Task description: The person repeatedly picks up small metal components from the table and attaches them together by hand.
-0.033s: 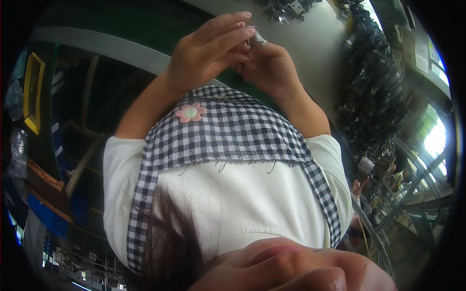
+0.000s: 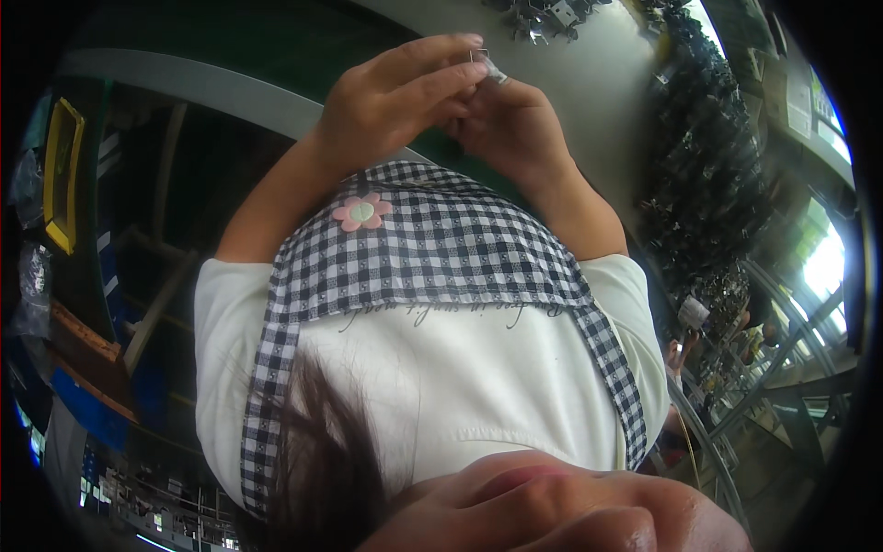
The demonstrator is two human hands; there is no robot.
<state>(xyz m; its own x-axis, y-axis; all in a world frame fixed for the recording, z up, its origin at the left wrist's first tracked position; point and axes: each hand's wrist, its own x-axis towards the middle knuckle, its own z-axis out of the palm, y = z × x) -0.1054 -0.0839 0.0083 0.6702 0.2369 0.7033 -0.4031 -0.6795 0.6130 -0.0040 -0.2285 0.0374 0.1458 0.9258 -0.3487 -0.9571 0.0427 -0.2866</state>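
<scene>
My left hand (image 2: 391, 97) and my right hand (image 2: 515, 124) meet at the top middle of the view, above the work surface. Between their fingertips is a small, thin metal part (image 2: 478, 55), bent at the corners. Its lower portion is hidden by the fingers. The left fingers are curved and closed about it from the left, while the right fingertips pinch it from the other side. A grey-white wrap (image 2: 494, 71) covers a right fingertip. Which fingers carry the grip cannot be made out exactly.
A large dark heap of metal parts (image 2: 704, 138) lies at the right, and a smaller pile of metal pieces (image 2: 547, 17) at the top. The pale work surface (image 2: 589, 92) lies beside my hands. A yellow frame (image 2: 63, 175) stands at far left, near a blue panel (image 2: 87, 405).
My left fingers have shifted slightly downward, and the metal part now shows a little more between the fingertips. Both arms stay nearly in place.
</scene>
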